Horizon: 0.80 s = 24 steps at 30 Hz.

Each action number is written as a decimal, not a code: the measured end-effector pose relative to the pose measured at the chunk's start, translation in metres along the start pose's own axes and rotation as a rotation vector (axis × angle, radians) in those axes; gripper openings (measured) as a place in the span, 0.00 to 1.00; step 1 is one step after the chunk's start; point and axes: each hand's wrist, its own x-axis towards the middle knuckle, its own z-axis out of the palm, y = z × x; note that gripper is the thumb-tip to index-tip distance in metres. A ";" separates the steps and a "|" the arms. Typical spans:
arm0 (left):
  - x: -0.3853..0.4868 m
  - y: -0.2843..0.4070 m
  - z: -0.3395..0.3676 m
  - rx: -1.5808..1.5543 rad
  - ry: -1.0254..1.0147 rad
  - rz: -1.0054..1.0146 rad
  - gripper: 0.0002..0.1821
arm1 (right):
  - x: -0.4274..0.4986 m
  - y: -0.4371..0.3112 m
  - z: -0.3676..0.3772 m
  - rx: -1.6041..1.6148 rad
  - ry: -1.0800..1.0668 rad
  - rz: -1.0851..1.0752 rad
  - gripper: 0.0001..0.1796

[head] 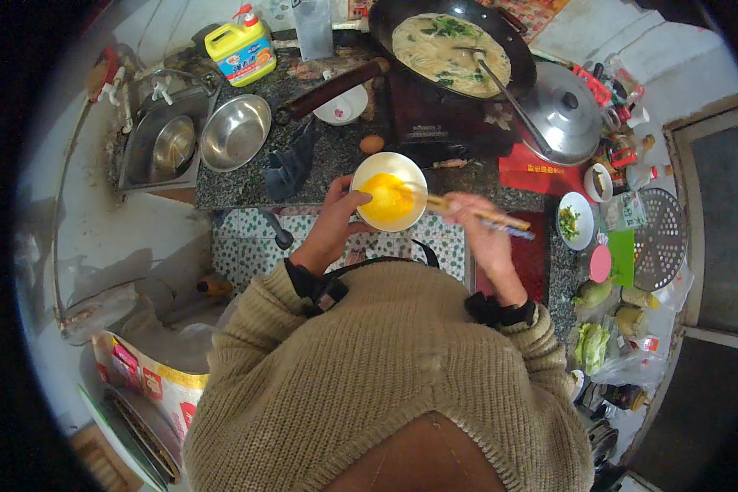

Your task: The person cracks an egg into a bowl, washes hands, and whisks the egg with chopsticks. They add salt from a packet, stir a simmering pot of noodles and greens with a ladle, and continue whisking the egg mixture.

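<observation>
My left hand [338, 215] grips a white bowl [417, 172] by its left side, the thumb over the rim. Yellow beaten egg [384, 200] lies in the bowl. In my right hand [476, 221] is a pair of chopsticks [510, 226], blurred, with the tips down in the egg. A whole brown egg [372, 144] rests on the granite counter just beyond the bowl. Farther back, a black wok [519, 67] holds noodles [418, 49] in pale broth with green leaves. A ladle [510, 95] leans in it, its handle reaching out to the right.
A wooden wok handle [338, 88] juts out over a small white bowl [353, 101]. A steel basin [235, 132] stands beside the sink [147, 147]. A yellow detergent jug [243, 52] is behind. To the right are a metal lid [563, 117] and a bowl of chopped greens [575, 206].
</observation>
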 end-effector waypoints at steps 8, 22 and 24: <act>0.003 -0.004 0.000 0.068 0.003 0.001 0.30 | 0.005 0.006 0.006 0.264 0.063 0.107 0.11; 0.007 -0.007 -0.001 0.113 -0.031 -0.013 0.31 | -0.006 0.018 0.004 0.189 -0.032 0.141 0.14; 0.010 -0.008 -0.003 0.103 -0.040 -0.025 0.32 | -0.007 0.019 0.004 0.123 0.154 -0.028 0.13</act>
